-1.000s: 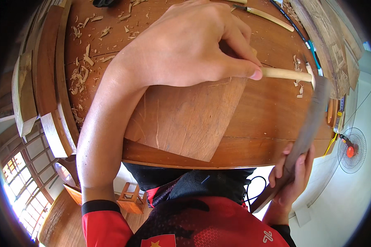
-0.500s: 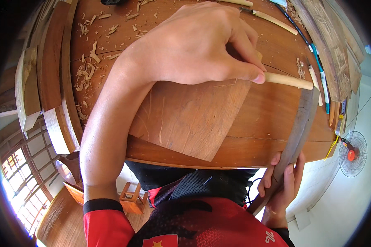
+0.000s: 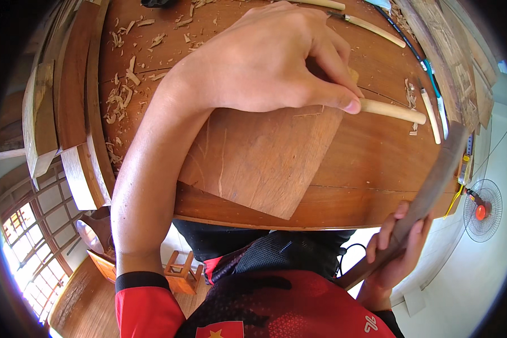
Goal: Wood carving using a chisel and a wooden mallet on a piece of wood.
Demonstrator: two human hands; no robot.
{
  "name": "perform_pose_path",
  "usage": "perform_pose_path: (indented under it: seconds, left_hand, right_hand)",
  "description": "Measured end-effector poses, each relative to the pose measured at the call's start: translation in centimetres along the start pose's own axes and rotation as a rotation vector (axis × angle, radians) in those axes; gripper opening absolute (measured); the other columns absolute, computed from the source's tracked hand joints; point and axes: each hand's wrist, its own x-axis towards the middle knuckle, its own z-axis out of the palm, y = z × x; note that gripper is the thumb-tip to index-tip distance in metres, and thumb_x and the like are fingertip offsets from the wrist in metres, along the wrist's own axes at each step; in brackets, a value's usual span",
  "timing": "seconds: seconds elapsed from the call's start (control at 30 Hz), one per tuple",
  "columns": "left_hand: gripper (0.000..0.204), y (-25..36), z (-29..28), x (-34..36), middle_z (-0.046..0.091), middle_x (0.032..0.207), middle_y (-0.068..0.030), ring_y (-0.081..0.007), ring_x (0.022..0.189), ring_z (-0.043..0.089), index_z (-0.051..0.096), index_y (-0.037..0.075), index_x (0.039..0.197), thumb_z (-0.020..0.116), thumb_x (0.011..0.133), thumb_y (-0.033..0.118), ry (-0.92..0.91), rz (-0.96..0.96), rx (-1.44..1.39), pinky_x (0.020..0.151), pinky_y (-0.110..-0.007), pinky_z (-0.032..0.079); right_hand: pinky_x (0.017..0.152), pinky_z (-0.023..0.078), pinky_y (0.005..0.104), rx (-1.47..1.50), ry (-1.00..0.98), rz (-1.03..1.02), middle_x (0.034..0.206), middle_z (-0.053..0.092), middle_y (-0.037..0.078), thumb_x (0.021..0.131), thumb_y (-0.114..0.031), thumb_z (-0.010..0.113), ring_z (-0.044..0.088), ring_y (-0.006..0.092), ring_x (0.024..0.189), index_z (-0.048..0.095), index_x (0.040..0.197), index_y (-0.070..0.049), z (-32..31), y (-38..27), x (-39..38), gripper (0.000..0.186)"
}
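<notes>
My left hand (image 3: 265,62) is closed around a chisel with a pale wooden handle (image 3: 391,111), which sticks out to the right of my fingers; its tip is hidden under my hand. The hand rests on a flat brown wooden board (image 3: 259,163) lying on the workbench (image 3: 372,186). My right hand (image 3: 397,256), below the bench's near edge at the lower right, grips a long dark wooden mallet stick (image 3: 431,188) that slants up toward the chisel handle without touching it.
Wood shavings (image 3: 121,96) litter the bench's left side. More pale-handled tools (image 3: 374,29) and a blue-tipped pen (image 3: 434,76) lie at the far right. Planks (image 3: 67,101) lean at the left. A small stool (image 3: 180,270) and a floor fan (image 3: 481,211) stand below.
My right hand has raised the wooden stick a little closer to the chisel handle. My left hand stays on the board, holding the chisel.
</notes>
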Motion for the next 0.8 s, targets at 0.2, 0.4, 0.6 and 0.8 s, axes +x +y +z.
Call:
perform_pose_path:
  seconds: [0.2,0.4,0.6,0.8]
  left_hand:
    - [0.018,-0.7,1.2,0.2,0.071,0.079,-0.0058,-0.0164,0.077,0.063,0.080,0.005,0.094,0.081,0.081,0.018,0.082,-0.113,-0.283,0.071,-0.030,0.046]
    - [0.017,-0.5,1.4,0.5,0.071,0.084,-0.0034,-0.0144,0.078,0.063,0.079,0.004,0.091,0.081,0.082,0.017,0.121,-0.131,-0.282,0.071,-0.029,0.046]
    - [0.020,0.6,0.6,0.0,0.067,0.090,-0.0004,-0.0085,0.085,0.059,0.072,0.000,0.104,0.070,0.093,0.017,0.245,-0.403,-0.430,0.080,-0.027,0.047]
    - [0.024,-0.1,0.3,-1.3,0.062,0.100,-0.0013,-0.0091,0.095,0.057,0.061,0.000,0.117,0.060,0.101,0.018,0.238,-0.305,-0.367,0.085,-0.026,0.046]
  right_hand:
    - [0.035,0.043,0.0237,-0.052,-0.052,-0.022,0.102,0.050,0.014,0.105,-0.030,0.045,0.049,0.0119,0.054,0.027,0.143,-0.011,-0.4,-0.2,0.8,0.046]
    - [0.047,0.045,0.0244,-0.117,-0.198,0.141,0.108,0.052,0.014,0.087,-0.021,0.076,0.052,0.0125,0.063,0.013,0.155,-0.015,0.7,0.3,-0.6,0.093]
    - [0.059,0.041,0.0201,-0.344,-0.411,-0.056,0.109,0.050,0.008,0.069,-0.013,0.091,0.051,0.0093,0.068,0.008,0.159,-0.014,6.0,1.2,3.6,0.122]
    - [0.060,0.040,0.0211,-0.634,-0.443,-0.288,0.104,0.048,0.004,0.068,-0.018,0.092,0.047,0.0077,0.070,0.014,0.160,-0.018,9.2,-0.6,7.5,0.120]
